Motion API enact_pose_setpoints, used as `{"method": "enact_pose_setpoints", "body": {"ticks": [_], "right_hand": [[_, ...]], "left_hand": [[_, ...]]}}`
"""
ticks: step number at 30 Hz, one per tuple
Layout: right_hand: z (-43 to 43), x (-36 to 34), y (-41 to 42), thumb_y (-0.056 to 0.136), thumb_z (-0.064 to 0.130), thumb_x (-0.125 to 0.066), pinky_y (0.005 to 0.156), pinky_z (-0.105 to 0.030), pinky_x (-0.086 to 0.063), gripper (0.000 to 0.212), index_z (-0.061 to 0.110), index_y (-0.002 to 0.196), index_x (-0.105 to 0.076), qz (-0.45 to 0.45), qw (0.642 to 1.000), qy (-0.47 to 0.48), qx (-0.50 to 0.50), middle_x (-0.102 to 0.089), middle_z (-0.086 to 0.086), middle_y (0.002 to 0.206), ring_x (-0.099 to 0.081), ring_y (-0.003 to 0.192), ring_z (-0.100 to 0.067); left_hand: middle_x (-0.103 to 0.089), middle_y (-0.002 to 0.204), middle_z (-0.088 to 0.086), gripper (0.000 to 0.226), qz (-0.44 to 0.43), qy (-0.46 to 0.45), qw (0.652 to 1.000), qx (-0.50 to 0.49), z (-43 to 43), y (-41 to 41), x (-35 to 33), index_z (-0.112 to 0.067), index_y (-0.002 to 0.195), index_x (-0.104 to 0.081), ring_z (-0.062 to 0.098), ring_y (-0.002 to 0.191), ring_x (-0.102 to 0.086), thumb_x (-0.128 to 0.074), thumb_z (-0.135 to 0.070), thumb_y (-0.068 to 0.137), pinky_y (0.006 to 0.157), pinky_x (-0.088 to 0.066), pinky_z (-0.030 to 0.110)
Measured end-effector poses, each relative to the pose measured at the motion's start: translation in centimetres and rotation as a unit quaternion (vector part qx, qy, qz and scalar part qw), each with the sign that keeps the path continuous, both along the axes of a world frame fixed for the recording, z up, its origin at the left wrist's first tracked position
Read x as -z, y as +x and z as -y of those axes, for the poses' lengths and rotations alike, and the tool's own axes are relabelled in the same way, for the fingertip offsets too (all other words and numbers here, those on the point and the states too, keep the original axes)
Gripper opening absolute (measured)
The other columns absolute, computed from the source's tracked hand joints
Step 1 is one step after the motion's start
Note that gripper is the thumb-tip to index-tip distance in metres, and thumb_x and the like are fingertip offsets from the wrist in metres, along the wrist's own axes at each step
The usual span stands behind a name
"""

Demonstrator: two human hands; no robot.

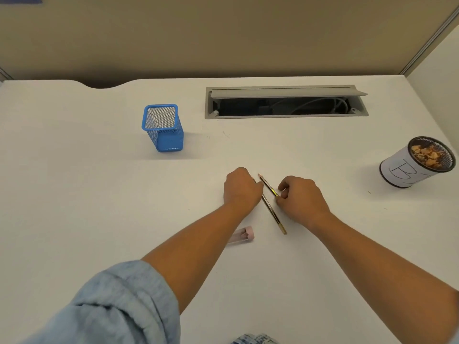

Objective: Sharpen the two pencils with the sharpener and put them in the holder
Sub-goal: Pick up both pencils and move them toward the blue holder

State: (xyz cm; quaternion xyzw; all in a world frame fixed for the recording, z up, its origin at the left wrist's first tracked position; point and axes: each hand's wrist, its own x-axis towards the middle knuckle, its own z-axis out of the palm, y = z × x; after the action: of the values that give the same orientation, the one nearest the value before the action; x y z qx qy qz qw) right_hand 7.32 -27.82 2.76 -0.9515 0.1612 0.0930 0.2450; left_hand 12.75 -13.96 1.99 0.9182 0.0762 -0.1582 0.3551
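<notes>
Two dark striped pencils lie close together on the white desk between my hands. My left hand (242, 188) is closed over the upper end of the longer-looking pencil (274, 217), whose lower end points toward me. My right hand (301, 198) pinches the other pencil (267, 184) with thumb and forefinger; its sharpened tip points away, up and to the left. A pink sharpener (244, 234) lies on the desk nearer to me, partly hidden by my left forearm. The blue mesh holder (162, 127) stands upright and empty at the far left, well apart from both hands.
A round mesh cup (417, 165) wrapped in white paper holds pencil shavings at the right edge. An open grey cable hatch (285, 103) with wires sits in the desk at the back. A beige partition rises behind the desk.
</notes>
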Motion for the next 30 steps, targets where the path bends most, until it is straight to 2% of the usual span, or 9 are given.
{"method": "enact_pose_setpoints", "body": {"ticks": [3,7,11,13,17,20,25,27,30], "right_hand": [[-0.4,-0.1,0.1,0.082,0.018,-0.062,0.074,-0.036,-0.057,0.022,0.02,0.102,-0.069,-0.006,0.999,-0.041,-0.02,-0.074,0.0,0.093,-0.066,0.089,-0.028],[-0.6,-0.4,0.1,0.083,0.021,-0.06,0.073,-0.034,-0.056,0.027,0.022,0.108,-0.069,-0.013,0.996,-0.075,-0.037,-0.074,-0.001,0.096,-0.066,0.09,-0.029],[-0.2,-1.0,0.4,0.081,0.024,-0.061,0.075,-0.034,-0.056,0.033,0.024,0.112,-0.071,-0.001,0.997,-0.076,-0.022,-0.076,0.004,0.093,-0.068,0.092,-0.027],[-0.3,-1.2,0.4,0.08,0.025,-0.062,0.073,-0.033,-0.056,0.031,0.025,0.109,-0.073,-0.001,0.997,-0.071,-0.014,-0.076,0.005,0.089,-0.067,0.089,-0.026],[-0.5,-1.3,0.4,0.078,0.025,-0.064,0.066,-0.03,-0.053,0.025,0.025,0.1,-0.074,0.016,0.999,-0.031,0.008,-0.073,0.006,0.08,-0.066,0.079,-0.023],[-0.7,-1.9,0.7,0.076,0.024,-0.068,0.06,-0.027,-0.049,0.018,0.024,0.093,-0.073,0.044,0.998,0.029,0.029,-0.068,0.013,0.073,-0.064,0.069,-0.014],[-2.4,-4.7,2.2,0.077,0.017,-0.073,0.058,-0.027,-0.056,0.015,0.025,0.088,-0.066,0.119,0.984,0.123,0.041,-0.068,0.012,0.081,-0.068,0.067,-0.011],[-3.7,-6.3,3.3,0.081,0.015,-0.076,0.064,-0.026,-0.059,0.028,0.024,0.104,-0.063,0.144,0.978,0.148,0.039,-0.067,0.011,0.081,-0.068,0.067,-0.008],[-5.7,-9.1,4.9,0.082,0.011,-0.078,0.065,-0.023,-0.059,0.072,0.034,0.14,-0.042,0.182,0.964,0.193,0.001,-0.068,0.01,0.085,-0.073,0.065,-0.011]], "left_hand": [[-0.071,0.082,0.009,0.011,-0.008,-0.017,1.0,-0.009,0.3,0.2,-0.2,-0.003,0.085,-0.069,0.028,0.075,-0.068,-0.068,-0.014,0.081,0.059,-0.05,0.027],[-0.057,0.06,0.003,0.018,-0.004,-0.044,0.999,-0.019,0.7,0.1,-0.6,-0.008,0.065,-0.06,0.021,0.053,-0.051,-0.072,-0.019,0.075,0.046,-0.037,0.021],[-0.05,0.056,0.004,0.02,0.018,-0.093,0.995,-0.04,0.9,-0.1,-1.0,-0.016,0.059,-0.053,0.021,0.05,-0.043,-0.07,-0.018,0.067,0.047,-0.037,0.026],[-0.05,0.05,0.001,0.021,0.023,-0.126,0.989,-0.07,0.7,-0.1,-1.1,-0.016,0.055,-0.052,0.02,0.046,-0.044,-0.071,-0.021,0.064,0.044,-0.036,0.023],[-0.051,0.046,-0.004,0.021,0.045,-0.183,0.976,-0.112,-0.2,0.2,-1.8,-0.012,0.053,-0.058,0.014,0.042,-0.045,-0.073,-0.024,0.061,0.044,-0.038,0.019],[-0.056,0.049,-0.007,0.017,0.088,-0.206,0.968,-0.109,-1.1,0.8,-3.2,-0.012,0.059,-0.063,0.009,0.045,-0.049,-0.075,-0.024,0.064,0.048,-0.042,0.02],[-0.06,0.063,-0.009,0.015,0.189,-0.221,0.954,-0.069,-4.0,2.4,-7.5,-0.022,0.073,-0.062,0.008,0.057,-0.055,-0.076,-0.022,0.075,0.058,-0.048,0.02],[-0.06,0.065,-0.011,0.014,0.25,-0.214,0.942,-0.059,-6.1,3.1,-9.5,-0.023,0.077,-0.062,0.007,0.06,-0.057,-0.075,-0.02,0.078,0.06,-0.051,0.018],[-0.061,0.067,-0.013,0.013,0.336,-0.18,0.924,-0.022,-9.9,4.0,-12.2,-0.022,0.078,-0.061,0.003,0.061,-0.059,-0.073,-0.018,0.078,0.057,-0.048,0.008]]}}
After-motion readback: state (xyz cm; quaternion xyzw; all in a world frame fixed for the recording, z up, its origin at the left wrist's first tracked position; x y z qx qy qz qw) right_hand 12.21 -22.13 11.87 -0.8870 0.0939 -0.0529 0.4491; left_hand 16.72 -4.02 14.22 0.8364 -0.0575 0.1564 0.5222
